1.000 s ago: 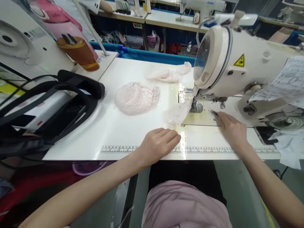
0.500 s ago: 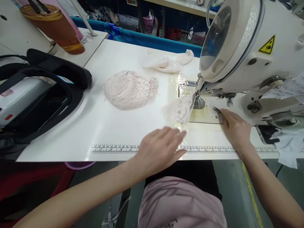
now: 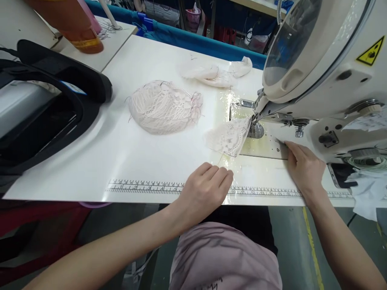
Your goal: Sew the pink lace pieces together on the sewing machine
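Note:
My left hand rests on the white table's front edge over the printed ruler, fingers curled together with nothing showing in them. Just beyond it a small pale lace piece lies with one end under the sewing machine's presser foot. My right hand lies on the machine bed to the right of the needle. Its fingers are pressed together on a thin dark metal tool that pokes out towards the foot.
A heap of pink lace lies mid-table, and more pale fabric lies behind it. The white sewing machine fills the right. A black-framed device sits at left, an orange container behind it. White scraps hang at far right.
My left hand spread its fingers and lifted slightly half a second ago, then curled back onto the table edge. The view has dipped closer to the table. My right hand has stayed put.

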`<state>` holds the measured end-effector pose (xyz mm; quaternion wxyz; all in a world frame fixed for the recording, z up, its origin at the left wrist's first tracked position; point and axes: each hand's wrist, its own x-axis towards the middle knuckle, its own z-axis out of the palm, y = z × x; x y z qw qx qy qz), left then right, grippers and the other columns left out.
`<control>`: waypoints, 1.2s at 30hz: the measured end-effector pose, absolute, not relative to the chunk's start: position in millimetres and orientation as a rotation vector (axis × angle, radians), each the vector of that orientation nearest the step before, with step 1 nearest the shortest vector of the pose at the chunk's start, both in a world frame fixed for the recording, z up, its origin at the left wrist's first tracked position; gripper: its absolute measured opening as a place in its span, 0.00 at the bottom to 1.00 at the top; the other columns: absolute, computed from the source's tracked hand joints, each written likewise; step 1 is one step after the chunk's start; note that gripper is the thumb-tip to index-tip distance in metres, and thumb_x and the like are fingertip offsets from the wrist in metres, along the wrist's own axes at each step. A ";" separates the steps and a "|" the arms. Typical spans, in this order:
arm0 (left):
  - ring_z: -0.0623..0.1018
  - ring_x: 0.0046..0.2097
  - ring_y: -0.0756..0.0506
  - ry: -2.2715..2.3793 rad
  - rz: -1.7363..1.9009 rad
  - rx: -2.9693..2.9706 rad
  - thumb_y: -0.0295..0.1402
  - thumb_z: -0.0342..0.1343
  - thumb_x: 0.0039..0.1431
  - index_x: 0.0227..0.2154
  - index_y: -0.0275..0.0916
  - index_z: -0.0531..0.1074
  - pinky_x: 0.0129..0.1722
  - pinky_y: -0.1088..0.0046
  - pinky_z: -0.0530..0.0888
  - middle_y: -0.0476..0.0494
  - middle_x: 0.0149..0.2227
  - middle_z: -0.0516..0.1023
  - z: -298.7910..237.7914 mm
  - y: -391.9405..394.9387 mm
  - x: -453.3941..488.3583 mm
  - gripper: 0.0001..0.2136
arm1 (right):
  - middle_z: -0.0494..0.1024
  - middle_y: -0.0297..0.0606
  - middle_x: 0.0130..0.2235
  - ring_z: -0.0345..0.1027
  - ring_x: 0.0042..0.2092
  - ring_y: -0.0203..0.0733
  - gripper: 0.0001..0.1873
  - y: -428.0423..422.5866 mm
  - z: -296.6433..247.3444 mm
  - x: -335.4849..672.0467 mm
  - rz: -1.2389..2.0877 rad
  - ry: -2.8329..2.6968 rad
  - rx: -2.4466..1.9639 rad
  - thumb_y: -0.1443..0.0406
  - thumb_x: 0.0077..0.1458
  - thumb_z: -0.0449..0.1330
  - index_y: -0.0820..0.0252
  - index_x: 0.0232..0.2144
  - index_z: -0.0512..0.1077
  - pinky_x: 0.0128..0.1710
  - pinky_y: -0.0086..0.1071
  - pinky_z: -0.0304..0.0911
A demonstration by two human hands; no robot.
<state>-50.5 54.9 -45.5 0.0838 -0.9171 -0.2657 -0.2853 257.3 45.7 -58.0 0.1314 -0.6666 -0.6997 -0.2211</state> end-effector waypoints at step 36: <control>0.77 0.34 0.46 -0.644 -1.536 -2.876 0.20 0.46 0.62 0.44 0.28 0.70 0.32 0.67 0.74 0.38 0.32 0.78 -65.5 31.8 -51.4 0.11 | 0.73 0.29 0.27 0.62 0.25 0.28 0.16 21.9 -46.1 157.5 -0.665 -2.445 -1.420 0.73 0.57 0.57 0.63 0.49 0.67 0.23 0.29 0.51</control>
